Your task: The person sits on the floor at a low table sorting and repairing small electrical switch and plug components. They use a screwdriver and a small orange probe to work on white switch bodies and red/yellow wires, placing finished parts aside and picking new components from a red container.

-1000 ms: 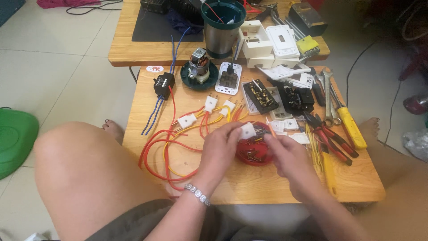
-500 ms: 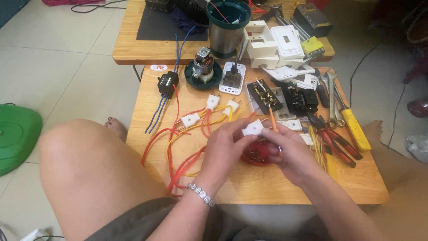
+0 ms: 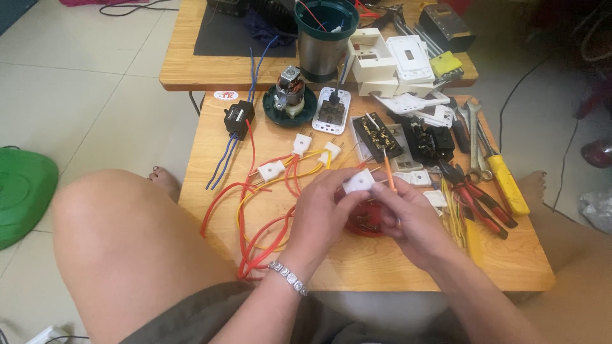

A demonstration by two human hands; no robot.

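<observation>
My left hand [image 3: 328, 213] grips a small white plug-shaped connector [image 3: 359, 181] above the wooden table [image 3: 382, 267]. My right hand [image 3: 411, 220] holds a thin orange-handled screwdriver [image 3: 388, 173] with its tip at the connector. Beneath both hands sits a round red part [image 3: 364, 222], partly hidden. Red and yellow wires [image 3: 268, 210] trail left from the hands to three more white connectors [image 3: 299, 143].
Red-handled pliers [image 3: 475, 197], a yellow-handled tool [image 3: 507, 181], wrenches and black switch modules [image 3: 430, 141] lie to the right. A small motor on a green base [image 3: 290, 95], a metal cup [image 3: 325, 38] and white switch boxes [image 3: 389, 60] stand at the back. My bare knee [image 3: 121, 236] is at left.
Both hands have lifted the white connector slightly off the red part. The screwdriver now stands more upright against the connector.
</observation>
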